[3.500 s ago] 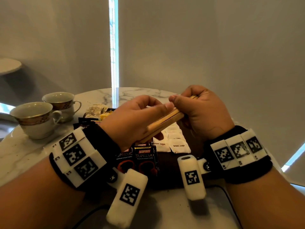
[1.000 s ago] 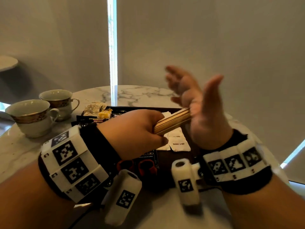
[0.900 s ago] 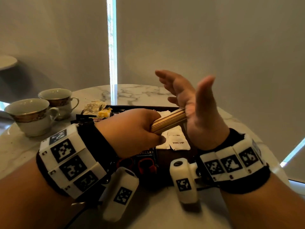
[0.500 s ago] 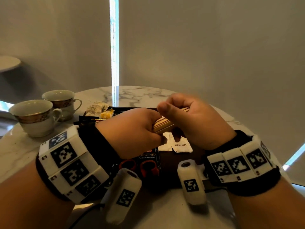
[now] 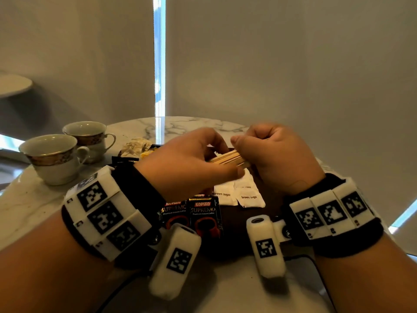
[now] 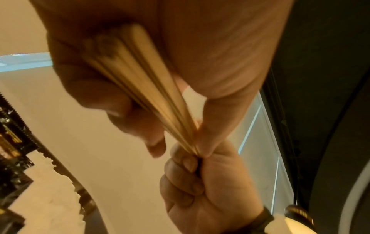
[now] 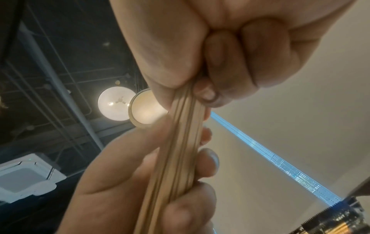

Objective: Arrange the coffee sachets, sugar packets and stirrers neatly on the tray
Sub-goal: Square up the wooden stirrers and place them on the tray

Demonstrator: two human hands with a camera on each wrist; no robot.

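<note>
Above the dark tray [image 5: 232, 224] on the marble table [image 5: 29, 199], both hands clasp flat wooden stirrers [image 5: 228, 159]; below lie black "KOPIKO SUPREMO" sachets [image 5: 204, 219] and white paper "brown sugar" packets [image 5: 249, 196]. Left wrist view: left hand [image 6: 112, 101] grasps the fanned sticks. Right wrist view: right hand [image 7: 230, 52] pinches their end.

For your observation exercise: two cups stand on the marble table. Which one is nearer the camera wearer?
The front cup is nearer. It stands left of and partly overlaps the rear cup, which stands farther back toward the wall; both have patterned gold bands.
</note>
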